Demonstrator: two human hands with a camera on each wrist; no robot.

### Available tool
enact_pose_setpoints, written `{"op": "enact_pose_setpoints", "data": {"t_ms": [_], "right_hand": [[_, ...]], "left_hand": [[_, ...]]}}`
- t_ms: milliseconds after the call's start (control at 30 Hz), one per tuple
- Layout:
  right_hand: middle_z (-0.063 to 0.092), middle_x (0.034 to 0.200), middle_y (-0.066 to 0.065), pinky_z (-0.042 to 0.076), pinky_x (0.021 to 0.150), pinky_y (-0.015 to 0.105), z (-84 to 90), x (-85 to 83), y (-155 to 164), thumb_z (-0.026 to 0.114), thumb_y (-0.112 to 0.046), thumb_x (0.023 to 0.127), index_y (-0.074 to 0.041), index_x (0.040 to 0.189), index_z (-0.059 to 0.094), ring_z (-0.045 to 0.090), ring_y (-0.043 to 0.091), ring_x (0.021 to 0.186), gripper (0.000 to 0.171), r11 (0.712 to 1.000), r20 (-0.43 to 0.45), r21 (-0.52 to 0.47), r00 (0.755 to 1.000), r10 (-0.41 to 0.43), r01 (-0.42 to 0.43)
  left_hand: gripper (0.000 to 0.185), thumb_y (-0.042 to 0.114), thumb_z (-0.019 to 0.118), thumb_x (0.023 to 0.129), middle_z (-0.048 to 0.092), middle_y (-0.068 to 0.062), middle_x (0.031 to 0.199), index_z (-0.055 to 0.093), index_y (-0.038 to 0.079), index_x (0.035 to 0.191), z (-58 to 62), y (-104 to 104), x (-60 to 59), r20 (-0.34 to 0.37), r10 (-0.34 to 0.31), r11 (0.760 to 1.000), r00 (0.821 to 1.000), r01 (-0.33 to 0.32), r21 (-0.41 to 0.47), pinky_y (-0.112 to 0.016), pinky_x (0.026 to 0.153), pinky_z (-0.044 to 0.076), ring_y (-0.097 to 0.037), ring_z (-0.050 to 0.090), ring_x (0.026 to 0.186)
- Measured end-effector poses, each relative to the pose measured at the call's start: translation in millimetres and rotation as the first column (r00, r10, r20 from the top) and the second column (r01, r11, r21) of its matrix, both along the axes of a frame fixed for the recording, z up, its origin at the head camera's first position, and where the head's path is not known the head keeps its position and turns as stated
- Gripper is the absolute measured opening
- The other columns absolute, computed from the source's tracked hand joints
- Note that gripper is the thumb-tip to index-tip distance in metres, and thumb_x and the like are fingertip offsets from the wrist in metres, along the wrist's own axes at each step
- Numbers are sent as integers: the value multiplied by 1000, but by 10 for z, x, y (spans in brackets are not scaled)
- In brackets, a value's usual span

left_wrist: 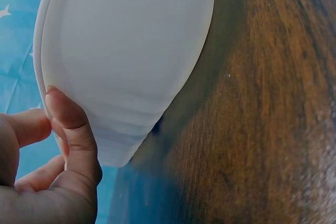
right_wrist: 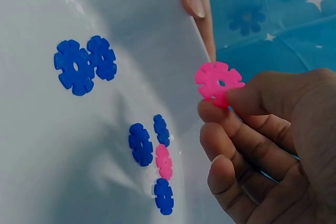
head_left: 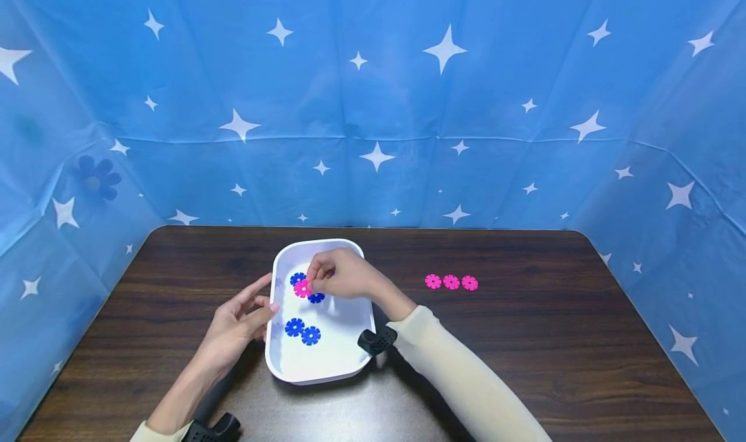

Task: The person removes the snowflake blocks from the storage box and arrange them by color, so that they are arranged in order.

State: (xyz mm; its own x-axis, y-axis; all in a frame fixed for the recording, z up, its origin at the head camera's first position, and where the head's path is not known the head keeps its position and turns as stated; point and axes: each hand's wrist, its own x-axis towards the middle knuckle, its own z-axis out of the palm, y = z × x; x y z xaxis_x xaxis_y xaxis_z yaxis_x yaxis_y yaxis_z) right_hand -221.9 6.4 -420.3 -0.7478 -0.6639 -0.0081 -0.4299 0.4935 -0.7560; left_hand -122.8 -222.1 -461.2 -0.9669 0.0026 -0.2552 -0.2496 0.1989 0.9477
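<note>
Head view: right hand (head_left: 344, 277) pinching pink disc (head_left: 302, 288) above tray (head_left: 280, 358); left hand (head_left: 236, 325), fingers relaxed, touching rim. Sorting step, seemingly; next: carrying disc toward pink row (head_left: 451, 282) on surface (head_left: 524, 351).

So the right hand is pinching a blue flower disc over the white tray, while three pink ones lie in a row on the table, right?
Not quite: the disc pinched by the right hand is pink, not blue, as the right wrist view shows. It is held over the white tray, and three pink discs do lie in a row on the table.
</note>
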Motion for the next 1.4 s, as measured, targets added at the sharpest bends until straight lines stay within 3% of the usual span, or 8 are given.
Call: {"op": "enact_pose_setpoints", "data": {"t_ms": [367, 533, 667, 833, 1067, 1267, 1400], "right_hand": [[70, 81, -1, 47, 69, 19, 66, 126, 149, 73, -14, 92, -8, 95, 72, 60, 7, 75, 7, 993, -8, -108, 998, -58, 56], [69, 81, 0, 52, 66, 22, 75, 187, 233, 71, -13, 92, -8, 95, 72, 63, 12, 74, 6, 981, 36, -166, 995, -97, 102], [70, 82, 4, 61, 69, 35, 79, 230, 307, 68, -9, 93, -9, 95, 72, 67, 19, 76, 4, 969, 89, -214, 990, -110, 127], [73, 84, 8, 61, 78, 53, 79, 273, 407, 66, -7, 96, -8, 98, 71, 72, 24, 77, 6, 953, 154, -258, 981, -121, 158], [74, 86, 6, 60, 71, 42, 89, 321, 577, 64, -5, 96, -9, 101, 72, 71, 25, 76, 9, 941, 140, -271, 976, -169, 202], [73, 85, 10, 60, 74, 54, 78, 359, 735, 65, -3, 94, -7, 100, 72, 69, 19, 71, 11, 919, 133, -298, 965, -226, 257], [72, 86, 11, 60, 77, 55, 67, 391, 857, 67, -5, 94, -7, 101, 72, 71, 23, 73, 9, 903, 142, -311, 954, -263, 295]], "left_hand": [[66, 26, 69, 100, 54, -8, 117, 39, 29, 158, 4, 3, 12, -1, 6, 1000, 1000, -6, -11, -26, 73, 58, -14, 64, 83], [65, 25, 69, 100, 54, -8, 117, 39, 27, 158, -3, -2, 24, -19, -4, 1000, 1000, 4, 9, -27, 72, 59, -14, 65, 83], [64, 23, 68, 100, 53, -10, 116, 40, 25, 158, -13, -5, 35, -41, -14, 999, 999, 16, 29, -28, 72, 59, -14, 66, 83], [64, 23, 68, 100, 53, -10, 115, 40, 25, 157, -16, -8, 32, -47, -14, 999, 999, 16, 28, -28, 72, 59, -15, 67, 83], [64, 24, 68, 100, 54, -9, 116, 40, 27, 158, -21, -18, 30, -38, -10, 1000, 999, 10, 23, -27, 72, 58, -15, 66, 83], [64, 25, 69, 99, 55, -10, 115, 41, 26, 157, -31, -13, 33, -54, -10, 1000, 998, 11, 18, -27, 71, 58, -16, 66, 80], [64, 24, 69, 100, 55, -11, 115, 41, 25, 157, -28, -8, 35, -58, -12, 1000, 998, 14, 22, -27, 71, 59, -15, 65, 80]]}}
